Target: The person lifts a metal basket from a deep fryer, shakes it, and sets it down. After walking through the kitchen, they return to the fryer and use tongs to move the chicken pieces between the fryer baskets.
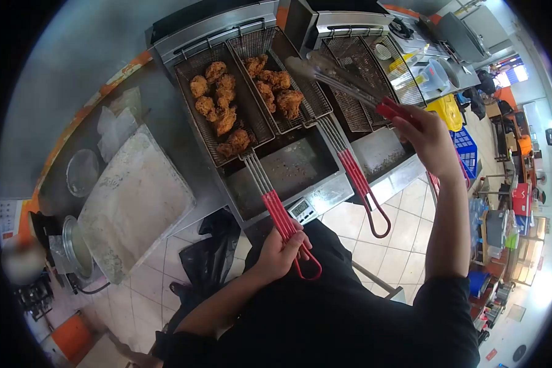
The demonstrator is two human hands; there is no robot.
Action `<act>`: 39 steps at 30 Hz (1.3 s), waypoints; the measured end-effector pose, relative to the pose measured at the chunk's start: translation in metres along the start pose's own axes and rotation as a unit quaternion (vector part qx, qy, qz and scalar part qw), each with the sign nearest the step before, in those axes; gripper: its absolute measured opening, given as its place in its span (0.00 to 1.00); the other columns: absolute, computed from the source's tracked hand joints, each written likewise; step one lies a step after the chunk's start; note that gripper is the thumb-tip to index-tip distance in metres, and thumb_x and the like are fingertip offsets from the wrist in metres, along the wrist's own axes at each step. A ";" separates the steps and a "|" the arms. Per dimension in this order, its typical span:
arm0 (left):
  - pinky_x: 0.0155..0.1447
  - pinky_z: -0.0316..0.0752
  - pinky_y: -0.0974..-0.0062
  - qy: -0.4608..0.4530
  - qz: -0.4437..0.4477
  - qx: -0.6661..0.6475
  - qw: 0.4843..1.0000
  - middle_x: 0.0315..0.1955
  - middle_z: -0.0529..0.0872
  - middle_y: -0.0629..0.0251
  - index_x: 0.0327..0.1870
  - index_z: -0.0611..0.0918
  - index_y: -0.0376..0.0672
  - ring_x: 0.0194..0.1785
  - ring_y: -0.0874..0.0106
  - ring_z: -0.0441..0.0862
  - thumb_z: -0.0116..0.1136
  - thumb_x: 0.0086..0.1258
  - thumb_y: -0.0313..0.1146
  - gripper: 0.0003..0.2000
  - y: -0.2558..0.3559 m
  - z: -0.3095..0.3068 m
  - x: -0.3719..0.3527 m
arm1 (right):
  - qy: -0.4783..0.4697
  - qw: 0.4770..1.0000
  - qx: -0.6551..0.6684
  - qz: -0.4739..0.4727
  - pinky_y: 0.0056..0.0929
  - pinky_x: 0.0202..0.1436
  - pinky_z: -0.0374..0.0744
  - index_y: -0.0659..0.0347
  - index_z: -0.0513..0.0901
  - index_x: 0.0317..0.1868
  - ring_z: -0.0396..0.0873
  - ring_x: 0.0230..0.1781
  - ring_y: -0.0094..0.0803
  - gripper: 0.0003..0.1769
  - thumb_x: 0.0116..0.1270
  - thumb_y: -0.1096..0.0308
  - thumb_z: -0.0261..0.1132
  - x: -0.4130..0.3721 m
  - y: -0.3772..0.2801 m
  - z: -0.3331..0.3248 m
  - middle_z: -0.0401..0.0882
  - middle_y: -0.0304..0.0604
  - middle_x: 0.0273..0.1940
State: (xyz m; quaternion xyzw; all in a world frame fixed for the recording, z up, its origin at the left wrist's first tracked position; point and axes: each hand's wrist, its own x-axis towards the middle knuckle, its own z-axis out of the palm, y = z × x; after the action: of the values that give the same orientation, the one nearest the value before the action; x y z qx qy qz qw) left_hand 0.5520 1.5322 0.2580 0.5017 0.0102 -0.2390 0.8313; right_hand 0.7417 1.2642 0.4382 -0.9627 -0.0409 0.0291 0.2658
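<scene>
My left hand (280, 251) grips the red handle (282, 218) of the left fryer basket (221, 107), which rests over the fryer and holds several pieces of golden fried chicken (218, 104). My right hand (429, 138) holds red-handled metal tongs (343, 80), their tips reaching over the second basket (282, 76). That basket also carries several fried chicken pieces (276, 86), and its red handle (365, 190) hangs free toward me.
A flour-dusted breading tray (132, 202) lies on the counter to the left, with a metal pot (76, 248) beyond it. Empty baskets (374, 64) sit in the right fryer. A small digital display (302, 210) is on the fryer front. Tiled floor lies below.
</scene>
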 end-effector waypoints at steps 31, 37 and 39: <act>0.47 0.79 0.51 0.436 -0.372 -0.333 0.749 0.35 0.80 0.59 0.52 0.74 0.43 0.37 0.56 0.82 0.54 0.74 0.41 0.14 -0.406 0.059 -0.313 | -0.100 0.922 -0.180 -0.329 0.43 0.45 0.85 0.60 0.87 0.42 0.87 0.40 0.50 0.16 0.67 0.54 0.65 0.102 -0.092 0.091 0.86 0.52 0.34; 0.44 0.80 0.57 0.304 -0.167 -0.407 0.845 0.33 0.80 0.61 0.51 0.75 0.42 0.36 0.61 0.83 0.53 0.74 0.37 0.11 -0.468 -0.080 -0.264 | -0.100 0.858 -0.338 -0.374 0.44 0.41 0.84 0.58 0.84 0.44 0.87 0.37 0.48 0.16 0.68 0.54 0.65 0.112 -0.124 0.171 0.86 0.49 0.33; 0.39 0.80 0.67 0.389 -0.190 -0.209 0.877 0.32 0.81 0.61 0.48 0.76 0.40 0.32 0.66 0.83 0.52 0.73 0.34 0.09 -0.425 -0.128 -0.233 | -0.109 0.849 -0.358 -0.373 0.45 0.40 0.84 0.58 0.83 0.46 0.87 0.37 0.48 0.16 0.69 0.54 0.63 0.119 -0.125 0.193 0.86 0.50 0.34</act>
State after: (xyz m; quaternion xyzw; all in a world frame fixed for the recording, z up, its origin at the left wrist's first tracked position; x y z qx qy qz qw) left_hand 0.2015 1.5675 -0.0981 0.3570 0.4778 -0.1707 0.7843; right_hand 0.8372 1.4803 0.3329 -0.8940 -0.4333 0.0158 -0.1126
